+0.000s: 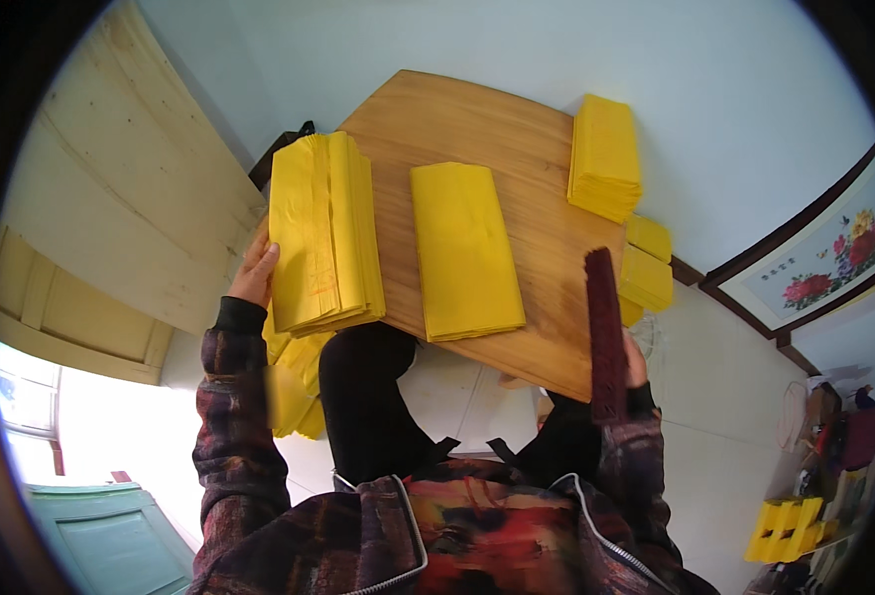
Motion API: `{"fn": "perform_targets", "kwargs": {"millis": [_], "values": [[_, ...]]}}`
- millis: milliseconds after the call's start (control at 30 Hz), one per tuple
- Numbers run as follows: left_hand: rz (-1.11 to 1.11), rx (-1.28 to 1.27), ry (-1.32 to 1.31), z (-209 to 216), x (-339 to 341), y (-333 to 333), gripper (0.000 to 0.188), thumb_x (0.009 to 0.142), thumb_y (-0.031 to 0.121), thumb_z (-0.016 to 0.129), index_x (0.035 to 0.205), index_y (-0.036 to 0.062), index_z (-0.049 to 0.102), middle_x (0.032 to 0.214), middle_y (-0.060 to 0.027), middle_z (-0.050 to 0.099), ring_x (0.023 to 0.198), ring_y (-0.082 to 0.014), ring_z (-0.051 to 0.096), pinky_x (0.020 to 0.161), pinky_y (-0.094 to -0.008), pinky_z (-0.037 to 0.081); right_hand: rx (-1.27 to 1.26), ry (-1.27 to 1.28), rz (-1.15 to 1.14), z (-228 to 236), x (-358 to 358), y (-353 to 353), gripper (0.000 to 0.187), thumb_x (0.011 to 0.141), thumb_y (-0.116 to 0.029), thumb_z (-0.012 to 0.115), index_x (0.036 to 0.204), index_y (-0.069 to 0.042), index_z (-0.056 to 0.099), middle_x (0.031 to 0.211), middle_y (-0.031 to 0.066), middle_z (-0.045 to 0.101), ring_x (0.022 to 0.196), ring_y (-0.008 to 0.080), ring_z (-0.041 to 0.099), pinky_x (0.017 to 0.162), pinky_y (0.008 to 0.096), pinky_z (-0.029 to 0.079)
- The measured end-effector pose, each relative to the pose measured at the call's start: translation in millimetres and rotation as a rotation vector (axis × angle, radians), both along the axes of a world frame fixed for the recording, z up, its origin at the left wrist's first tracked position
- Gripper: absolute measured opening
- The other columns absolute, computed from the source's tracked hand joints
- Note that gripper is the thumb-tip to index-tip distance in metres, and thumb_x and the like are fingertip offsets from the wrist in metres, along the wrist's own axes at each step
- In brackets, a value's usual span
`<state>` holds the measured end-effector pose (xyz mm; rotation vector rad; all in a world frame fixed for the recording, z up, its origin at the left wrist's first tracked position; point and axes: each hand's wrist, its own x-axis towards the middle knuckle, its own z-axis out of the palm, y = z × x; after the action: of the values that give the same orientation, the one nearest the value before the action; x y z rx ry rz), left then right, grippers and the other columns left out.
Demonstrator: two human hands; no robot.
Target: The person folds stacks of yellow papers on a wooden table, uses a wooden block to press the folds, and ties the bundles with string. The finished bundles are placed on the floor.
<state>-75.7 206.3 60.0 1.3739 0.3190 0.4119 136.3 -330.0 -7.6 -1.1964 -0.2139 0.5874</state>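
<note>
1. Left hand [256, 270]: head view; against left side of yellow stack [320, 233]; finger opening and grip unclear.
2. Right hand [637, 361]: beside maroon bar [606, 337]; fingers mostly hidden, hold indeterminable.
3. Flat bundle [467, 253]: yellow, mid-table [457, 119].

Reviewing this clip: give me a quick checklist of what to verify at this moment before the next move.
1. Left hand in contact with the left yellow paper stack: ok, at its left edge.
2. Left stack's layers squared up: not ok, they are staggered along its right side.
3. Left stack fully resting on the wooden table: cannot tell, its underside is hidden.
4. Dark red bar in the right hand: ok, though the bar hides most of the fingers.
5. Middle yellow paper stack apart from the left stack: ok, bare wood shows between them.
</note>
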Motion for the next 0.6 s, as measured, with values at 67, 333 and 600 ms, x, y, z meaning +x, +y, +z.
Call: {"fn": "perform_targets", "kwargs": {"millis": [67,333,600], "values": [[0.06,-0.052,0.013,-3.4,-0.5,-2.2,0.055,0.092,0.024,0.046,0.138,0.0045,0.022,0.133,-0.0068,0.04,0.117,-0.0144,0.043,0.095,-0.0263,0.036,-0.041,-0.051,0.044,23.7,18.1,41.2,0.031,0.094,-0.023,0.039,0.111,-0.001,0.054,0.098,0.0046,0.059,0.082,0.0133,0.056,0.07,0.0264,0.046],[0.114,-0.34,-0.181,-32.4,-14.7,-1.7,0.059,0.093,0.029,0.042,0.139,0.0034,0.015,0.137,-0.0115,0.034,0.123,-0.0208,0.035,0.101,-0.032,0.03,-0.755,-0.597,0.104,67.2,58.9,205.3,0.031,0.083,-0.027,0.053,0.085,0.004,0.054,0.076,0.0174,0.06,0.069,0.0281,0.058,0.061,0.0371,0.044],[0.098,-0.349,-0.22,-49.5,-35.3,-1.6,0.066,0.092,0.036,0.042,0.138,-0.0002,0.014,0.138,-0.0198,0.029,0.128,-0.0251,0.029,0.105,-0.0341,0.023,-1.243,-1.071,0.082,72.9,47.5,258.7,0.033,0.08,-0.032,0.054,0.088,0.0,0.053,0.083,0.0233,0.06,0.079,0.0403,0.057,0.069,0.0478,0.044]]}}
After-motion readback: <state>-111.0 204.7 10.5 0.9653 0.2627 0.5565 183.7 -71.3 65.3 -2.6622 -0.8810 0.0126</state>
